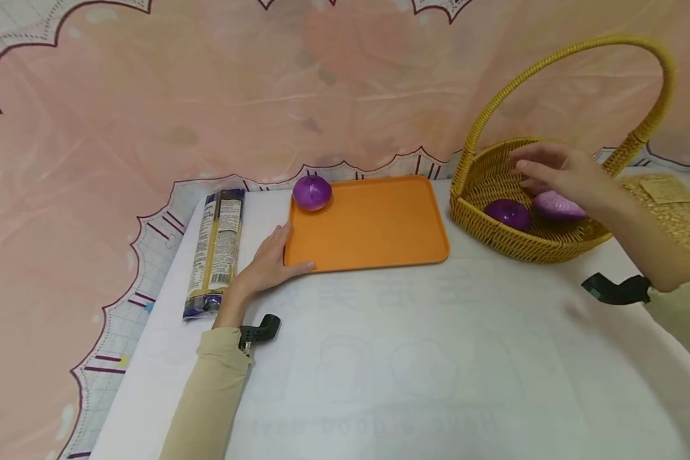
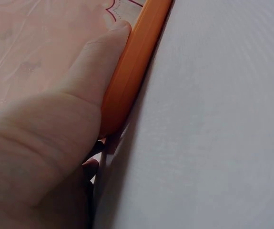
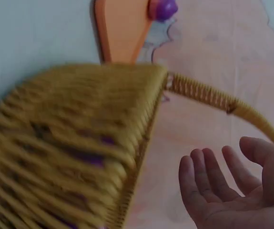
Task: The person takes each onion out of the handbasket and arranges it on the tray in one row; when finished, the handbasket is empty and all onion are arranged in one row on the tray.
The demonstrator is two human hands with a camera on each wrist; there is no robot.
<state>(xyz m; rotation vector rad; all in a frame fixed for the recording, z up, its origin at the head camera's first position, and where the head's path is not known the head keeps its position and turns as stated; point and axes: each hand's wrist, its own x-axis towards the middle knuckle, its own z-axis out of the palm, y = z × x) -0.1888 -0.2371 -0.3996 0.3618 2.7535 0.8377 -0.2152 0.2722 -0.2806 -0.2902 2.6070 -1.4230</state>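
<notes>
A shiny purple onion (image 1: 312,193) sits on the far left corner of the orange tray (image 1: 374,223). My left hand (image 1: 269,260) rests at the tray's near left corner, with the fingers along the left side and the straight thumb along the front edge. Over the yellow wicker basket (image 1: 529,246), my right hand (image 1: 566,172) hovers with loosely bent fingers and nothing in them. Inside the basket lie a dark purple onion (image 1: 508,214) and a lighter purple one (image 1: 558,206). In the right wrist view, the right hand (image 3: 237,191) is beside the basket's rim, palm visible.
Left of the tray lies a long plastic packet (image 1: 215,252) with printed labels. The basket's tall handle (image 1: 575,48) arches above the right hand. A woven straw item (image 1: 673,204) is at the far right. A white cover (image 1: 402,358) lies over the table.
</notes>
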